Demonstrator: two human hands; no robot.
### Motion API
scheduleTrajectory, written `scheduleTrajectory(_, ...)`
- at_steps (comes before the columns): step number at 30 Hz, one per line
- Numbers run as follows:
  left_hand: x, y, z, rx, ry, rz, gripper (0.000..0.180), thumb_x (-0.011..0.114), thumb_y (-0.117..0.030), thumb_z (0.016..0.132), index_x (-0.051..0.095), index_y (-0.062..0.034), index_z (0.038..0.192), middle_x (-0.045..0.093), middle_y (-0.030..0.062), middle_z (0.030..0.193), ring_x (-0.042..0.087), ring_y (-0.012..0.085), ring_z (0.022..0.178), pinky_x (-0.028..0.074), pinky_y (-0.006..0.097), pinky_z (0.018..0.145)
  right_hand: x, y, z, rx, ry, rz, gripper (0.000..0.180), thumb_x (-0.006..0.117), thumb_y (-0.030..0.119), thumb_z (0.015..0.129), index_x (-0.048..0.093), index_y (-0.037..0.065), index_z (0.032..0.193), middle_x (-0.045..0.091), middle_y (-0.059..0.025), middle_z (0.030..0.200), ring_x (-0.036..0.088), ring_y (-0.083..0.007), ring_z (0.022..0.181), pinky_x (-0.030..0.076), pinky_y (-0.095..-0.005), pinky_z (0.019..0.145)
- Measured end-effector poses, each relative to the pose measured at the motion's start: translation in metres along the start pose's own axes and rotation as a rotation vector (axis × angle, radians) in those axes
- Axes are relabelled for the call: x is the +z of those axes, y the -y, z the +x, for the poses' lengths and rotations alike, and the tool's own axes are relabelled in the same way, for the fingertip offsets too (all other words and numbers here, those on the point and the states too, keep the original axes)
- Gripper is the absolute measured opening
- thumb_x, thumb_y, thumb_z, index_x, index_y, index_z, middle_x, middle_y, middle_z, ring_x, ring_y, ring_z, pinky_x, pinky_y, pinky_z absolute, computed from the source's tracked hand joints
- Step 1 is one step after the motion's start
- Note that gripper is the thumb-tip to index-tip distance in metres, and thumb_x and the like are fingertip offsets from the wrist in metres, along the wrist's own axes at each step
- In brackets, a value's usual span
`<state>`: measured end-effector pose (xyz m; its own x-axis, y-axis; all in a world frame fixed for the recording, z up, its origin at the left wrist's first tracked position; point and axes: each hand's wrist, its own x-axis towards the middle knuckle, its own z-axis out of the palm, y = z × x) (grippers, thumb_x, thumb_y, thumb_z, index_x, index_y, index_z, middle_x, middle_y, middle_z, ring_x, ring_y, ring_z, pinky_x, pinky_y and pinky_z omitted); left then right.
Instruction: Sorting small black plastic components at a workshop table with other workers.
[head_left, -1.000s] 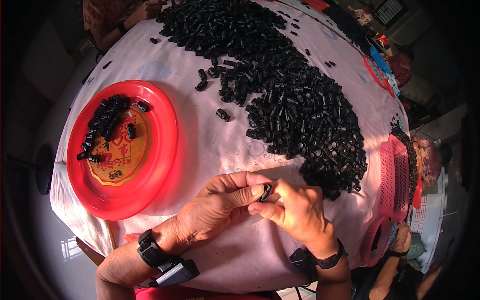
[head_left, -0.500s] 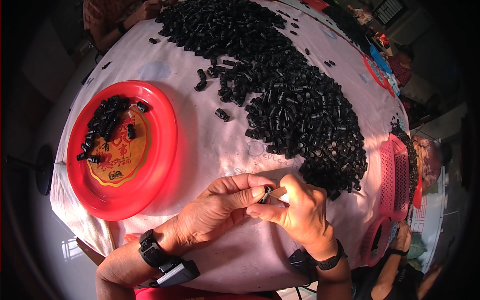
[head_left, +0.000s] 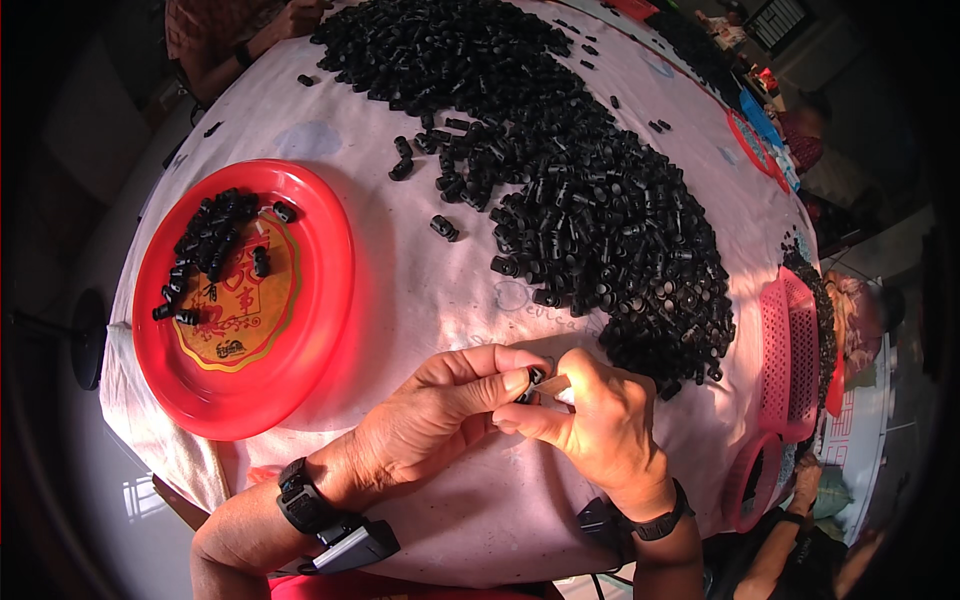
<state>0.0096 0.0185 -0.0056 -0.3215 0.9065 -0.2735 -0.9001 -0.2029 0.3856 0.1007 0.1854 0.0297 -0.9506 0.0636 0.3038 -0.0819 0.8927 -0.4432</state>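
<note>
Just to the right of a shallow red plate (head_left: pixel 325 300), toward its near side, a small black tubular fitting (head_left: pixel 537 377) sits pinched between the thumb and fingers of a worker's left hand (head_left: pixel 435 410) above a pink tablecloth (head_left: pixel 400 280). The right hand (head_left: pixel 610 425) meets it from the side away from the plate, thumb and curled forefinger either side of a pale sliver (head_left: pixel 567 395); what the sliver is, and whether the fingers clamp it, cannot be told. On the plate lies a modest cluster of similar black fittings (head_left: pixel 215 235), bunched toward the far left, with a couple set apart. Right of the plate and beyond it sweeps a heap (head_left: pixel 590 210) of many more, one stray fitting (head_left: pixel 445 228) lying between the two. By that balance the work looks early: few pieces on the plate, one in hand, the great bulk off it, though whether the plated ones are finished is not shown. Past the plate's far edge is a co-worker's hand (head_left: pixel 300 18); well to its right, a pink perforated basket (head_left: pixel 775 370).
</note>
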Motion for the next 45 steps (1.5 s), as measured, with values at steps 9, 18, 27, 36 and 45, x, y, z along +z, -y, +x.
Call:
scheduleTrajectory(9,0.003,-0.001,-0.001,-0.023,-0.035,-0.011,0.030,0.066,-0.016,0.097,0.062,0.0001,0.122,0.068,0.0076,0.114,0.064,0.0155,0.103,0.050,0.032,0.097,0.004,-0.003,-0.003,-0.014,0.022,-0.030,0.046,0.080,0.047,0.080,0.056,0.008,0.076,0.066,-0.0038,0.061,0.068,-0.0222,0.054,0.052,-0.0333,0.048)
scheduleTrajectory(18,0.000,0.002,0.000,0.107,0.033,-0.061,0.023,0.065,-0.015,0.097,0.063,-0.0042,0.118,0.067,0.0025,0.106,0.064,0.0161,0.103,0.051,0.034,0.097,0.002,0.004,0.000,-0.013,-0.088,0.270,0.032,0.085,0.019,0.079,0.062,0.006,0.097,0.072,-0.0047,0.076,0.073,-0.0198,0.064,0.055,-0.0294,0.053)
scheduleTrajectory(27,-0.003,-0.003,-0.001,0.014,0.000,0.012,0.025,0.060,-0.026,0.102,0.063,-0.0058,0.116,0.066,0.0022,0.109,0.062,0.0103,0.100,0.051,0.025,0.088,-0.006,-0.001,0.005,-0.151,-0.078,0.131,0.030,0.082,0.006,0.078,0.069,0.006,0.105,0.074,-0.0052,0.083,0.073,-0.0174,0.067,0.057,-0.0279,0.056)
scheduleTrajectory(36,0.000,-0.005,-0.002,0.063,-0.049,-0.042,0.025,0.064,-0.013,0.098,0.063,-0.0023,0.120,0.068,0.0057,0.107,0.064,0.0129,0.091,0.052,0.028,0.085,-0.010,0.002,0.002,0.041,-0.002,0.438,0.042,0.077,0.001,0.083,0.062,-0.001,0.122,0.075,-0.0111,0.101,0.075,-0.0143,0.076,0.060,-0.0244,0.061)
scheduleTrajectory(45,-0.003,-0.007,-0.002,-0.060,-0.003,-0.050,0.027,0.063,-0.010,0.098,0.063,0.0001,0.123,0.068,0.0070,0.110,0.066,0.0143,0.095,0.054,0.030,0.085,-0.008,-0.001,0.001,0.024,0.027,0.549,0.039,0.080,0.006,0.084,0.063,-0.003,0.117,0.076,-0.0099,0.098,0.074,-0.0133,0.071,0.059,-0.0246,0.060)
